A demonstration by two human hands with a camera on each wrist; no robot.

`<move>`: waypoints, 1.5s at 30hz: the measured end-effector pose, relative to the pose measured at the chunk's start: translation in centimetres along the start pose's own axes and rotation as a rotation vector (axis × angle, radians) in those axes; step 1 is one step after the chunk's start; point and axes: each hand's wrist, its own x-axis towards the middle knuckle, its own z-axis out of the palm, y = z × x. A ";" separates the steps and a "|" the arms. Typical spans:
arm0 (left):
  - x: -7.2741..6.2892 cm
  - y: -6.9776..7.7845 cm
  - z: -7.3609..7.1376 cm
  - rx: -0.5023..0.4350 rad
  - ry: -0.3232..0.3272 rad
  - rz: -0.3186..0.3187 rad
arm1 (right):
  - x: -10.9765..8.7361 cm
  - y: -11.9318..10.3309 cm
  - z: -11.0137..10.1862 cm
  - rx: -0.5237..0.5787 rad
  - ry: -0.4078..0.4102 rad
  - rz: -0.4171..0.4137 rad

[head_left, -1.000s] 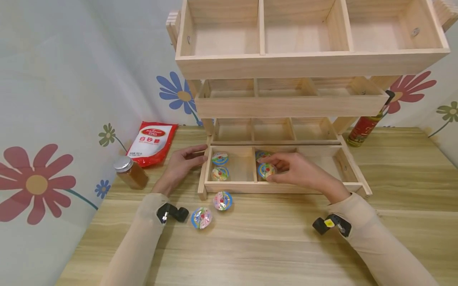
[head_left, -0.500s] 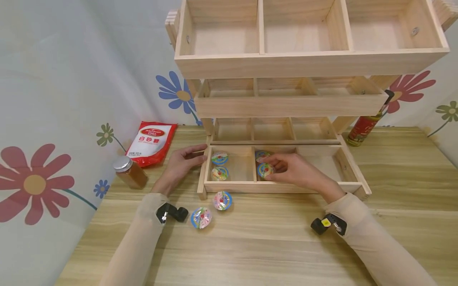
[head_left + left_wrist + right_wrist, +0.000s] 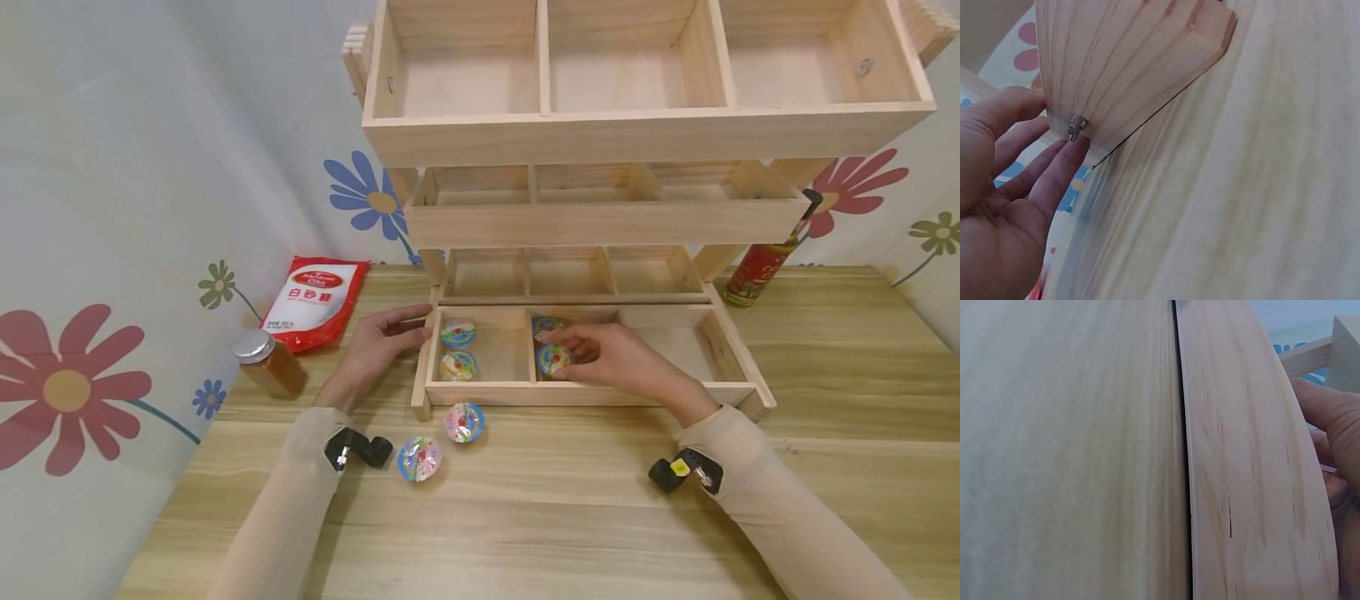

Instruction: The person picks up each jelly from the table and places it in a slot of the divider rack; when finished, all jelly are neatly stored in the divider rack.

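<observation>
In the head view, my right hand (image 3: 615, 358) reaches into the middle compartment of the lowest tray (image 3: 592, 393) and holds a small foil-lidded jelly cup (image 3: 552, 360) between thumb and fingers. Just behind it lies a second jelly cup (image 3: 546, 325), partly covered by the fingers. Two more cups, one at the back (image 3: 458, 332) and one at the front (image 3: 458, 365), line the left side of the left compartment. My left hand (image 3: 375, 346) rests its extended fingertips against the rack's left side, beside a metal bolt (image 3: 1077, 125) in the left wrist view. Front wood hides the held cup in the right wrist view.
Two pink-lidded jelly cups, one nearer the rack (image 3: 464, 422) and another (image 3: 419, 459), lie on the table in front. Left stand a silver-capped jar (image 3: 272, 364) and a red-and-white sugar bag (image 3: 315, 302). A bottle (image 3: 759, 271) stands behind right. Upper trays (image 3: 645, 137) overhang the lowest.
The head view has drifted very slightly. Both hands stay at the lowest tray, and the right keeps its hold on the jelly cup.
</observation>
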 end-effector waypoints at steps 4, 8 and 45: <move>0.0 -0.1 0.0 -0.004 -0.004 -0.008 | 0.0 0.1 0.1 0.002 -0.001 -0.001; 0.1 -0.2 0.0 -0.011 -0.002 -0.017 | 0.0 -0.1 0.1 0.003 0.000 -0.004; 0.1 0.0 0.0 -0.013 -0.003 -0.001 | 0.0 0.2 0.2 0.033 -0.003 -0.016</move>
